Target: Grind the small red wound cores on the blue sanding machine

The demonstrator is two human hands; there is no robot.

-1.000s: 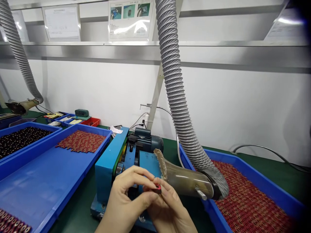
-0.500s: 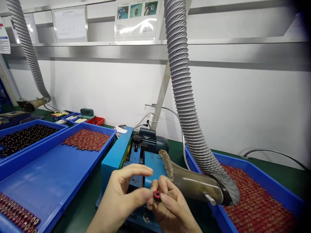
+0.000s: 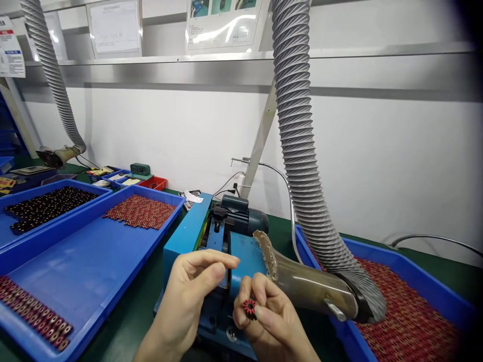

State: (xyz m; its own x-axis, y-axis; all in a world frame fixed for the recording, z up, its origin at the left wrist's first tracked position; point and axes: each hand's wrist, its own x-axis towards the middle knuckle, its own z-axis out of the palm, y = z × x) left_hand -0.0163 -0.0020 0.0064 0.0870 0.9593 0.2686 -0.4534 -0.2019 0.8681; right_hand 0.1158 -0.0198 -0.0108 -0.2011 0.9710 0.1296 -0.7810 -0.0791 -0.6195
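Observation:
My right hand is closed on a small red and black slotted motor core, pinched between thumb and fingers with its round end toward me. To its left, my left hand holds nothing; its fingers stretch out above the thumb, apart from the core. Both hands are in front of a blue belt-driven machine with a dark motor behind it. The lower part of the machine is partly hidden by the hands.
A brown suction nozzle on a grey corrugated hose sits right of the machine. Another blue tray of red cores is at right. At left, a long blue tray holds red cores at both ends, beside a tray of black parts.
My left thumb has drawn away from the core and up toward its fingers. The core stays in my right hand, slightly lower and further right. The whole view has shifted a little.

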